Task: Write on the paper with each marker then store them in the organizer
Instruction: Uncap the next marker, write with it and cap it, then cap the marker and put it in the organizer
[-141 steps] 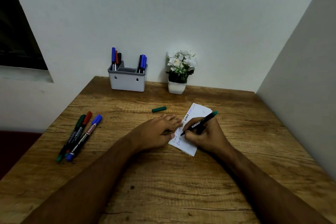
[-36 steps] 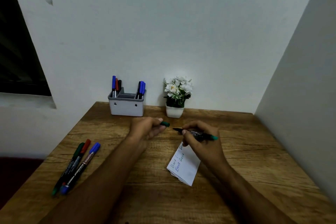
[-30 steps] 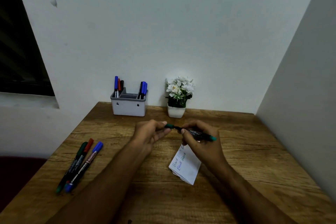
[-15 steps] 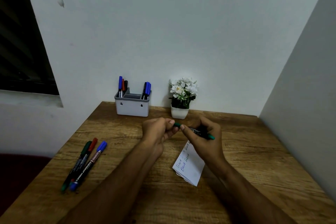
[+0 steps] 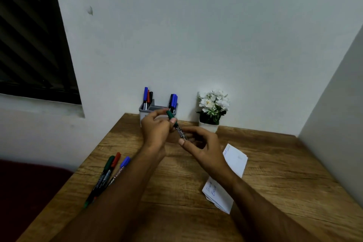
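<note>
1. Holding the green marker (image 5: 176, 125) above the bench (image 5: 275, 163), the left hand (image 5: 155, 129) grips its capped end; the right hand (image 5: 200, 143) pinches the barrel.
2. The right fingers should release before the left hand carries it to the organizer (image 5: 149, 109).

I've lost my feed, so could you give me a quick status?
Left hand grips capped green marker; right hand pinches its lower end. Organizer just behind, nothing blocking.

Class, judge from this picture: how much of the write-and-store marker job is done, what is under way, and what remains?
Done: several markers stand in the organizer, and the paper bears writing. In hand: both hands hold the capped green marker. Left: three markers lie on the table.
</note>
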A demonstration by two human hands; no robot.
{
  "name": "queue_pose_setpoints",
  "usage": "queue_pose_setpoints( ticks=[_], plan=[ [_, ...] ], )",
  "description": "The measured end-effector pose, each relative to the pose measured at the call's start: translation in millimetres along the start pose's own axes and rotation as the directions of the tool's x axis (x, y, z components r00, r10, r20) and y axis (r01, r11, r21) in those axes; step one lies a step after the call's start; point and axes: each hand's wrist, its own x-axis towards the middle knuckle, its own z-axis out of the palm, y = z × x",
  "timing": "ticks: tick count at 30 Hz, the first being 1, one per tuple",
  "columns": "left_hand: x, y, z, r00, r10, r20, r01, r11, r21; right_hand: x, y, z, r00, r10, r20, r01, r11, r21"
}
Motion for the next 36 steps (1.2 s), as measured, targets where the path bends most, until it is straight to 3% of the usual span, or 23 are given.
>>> queue_pose_setpoints(
  ticks=[6, 11, 22, 29, 36],
  plan=[
    [21, 5, -8, 0.973, 0.201, 0.115, -0.219, 0.96, 0.175, 41, 8, 26, 0.994, 0.084, -0.07, -0.092, 0.988, -0.127],
    [43, 2, -9, 0.945, 0.289, 0.155, -0.326, 0.873, 0.363, 75, 13, 40, 0.981, 0.138, -0.136, -0.152, 0.983, -0.101],
    [112, 31, -23, 0.888, 0.439, 0.135, -0.448, 0.766, 0.461, 152, 8, 90, 0.977, 0.028, -0.213, -0.057, 0.99, -0.132],
    [146, 36, -34, 0.886, 0.452, 0.107, -0.441, 0.745, 0.501, 178, 8, 116, 0.982, 0.031, -0.187, -0.061, 0.986, -0.156],
    [163, 15, -46, 0.944, 0.326, 0.054, -0.277, 0.691, 0.668, 179, 15, 124, 0.986, 0.124, -0.111, -0.152, 0.942, -0.299]
  ],
)
